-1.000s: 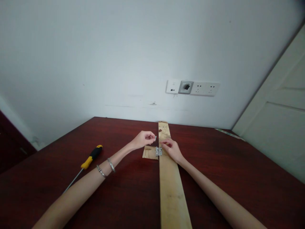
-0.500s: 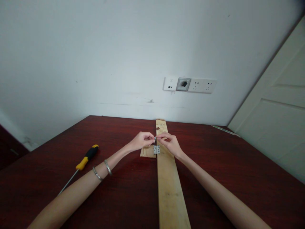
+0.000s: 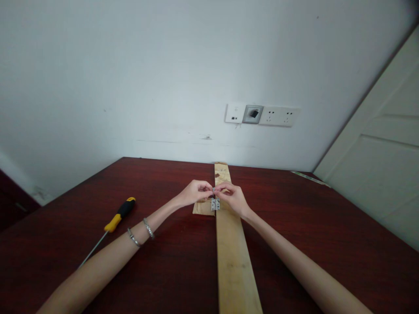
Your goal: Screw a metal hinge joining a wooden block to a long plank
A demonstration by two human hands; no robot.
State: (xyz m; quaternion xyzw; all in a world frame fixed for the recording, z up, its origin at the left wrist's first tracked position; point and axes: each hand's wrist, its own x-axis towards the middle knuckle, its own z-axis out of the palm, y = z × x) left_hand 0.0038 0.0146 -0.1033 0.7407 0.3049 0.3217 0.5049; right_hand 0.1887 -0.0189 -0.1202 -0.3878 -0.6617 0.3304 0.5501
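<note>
Near hinge point(image 3: 215, 204), hands point(image 3: 194, 192) point(image 3: 236, 199) (fingertips point(image 3: 218, 188) together)

I have both arms reaching forward, converging ahead. My left hand point(image 3: 197, 192) is pinched at thumb and fingers; my right hand point(image 3: 233, 197) faces it, thumb and forefinger close together. Fingertip contact between hands: not determinable.

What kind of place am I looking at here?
Probably an ordinary indoor room, perhaps in a home or office; I can't tell which. A dark red table stands by a plain white wall, with sockets above the tabletop.
</note>
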